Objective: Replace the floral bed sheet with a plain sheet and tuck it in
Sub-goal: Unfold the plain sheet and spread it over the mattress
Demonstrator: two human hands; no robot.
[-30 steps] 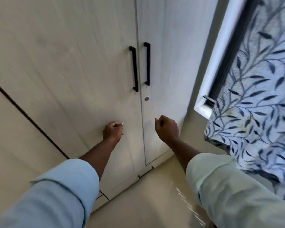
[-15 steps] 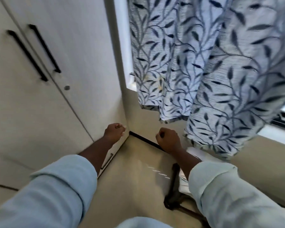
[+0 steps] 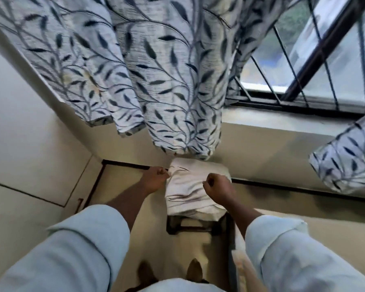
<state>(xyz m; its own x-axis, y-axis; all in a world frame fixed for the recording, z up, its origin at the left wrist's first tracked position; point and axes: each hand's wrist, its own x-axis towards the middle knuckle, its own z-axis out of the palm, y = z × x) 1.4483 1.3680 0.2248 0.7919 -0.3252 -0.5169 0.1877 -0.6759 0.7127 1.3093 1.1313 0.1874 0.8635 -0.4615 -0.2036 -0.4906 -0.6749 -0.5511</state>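
Both fists were curled shut and empty, left hand [image 3: 156, 179] and right hand [image 3: 219, 189] flanking the folded plain sheet [image 3: 190, 192], which sat just beyond the knuckles on a dark stool [image 3: 190, 225], seemingly staged for pickup.

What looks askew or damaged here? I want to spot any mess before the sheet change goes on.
Little stands out. The white folded cloth sits rumpled on a dark stool beneath the curtain, its near edge overhanging the seat. The curtain has faint yellowish marks near its left folds. Both fists, left hand and right hand, hold nothing visible.
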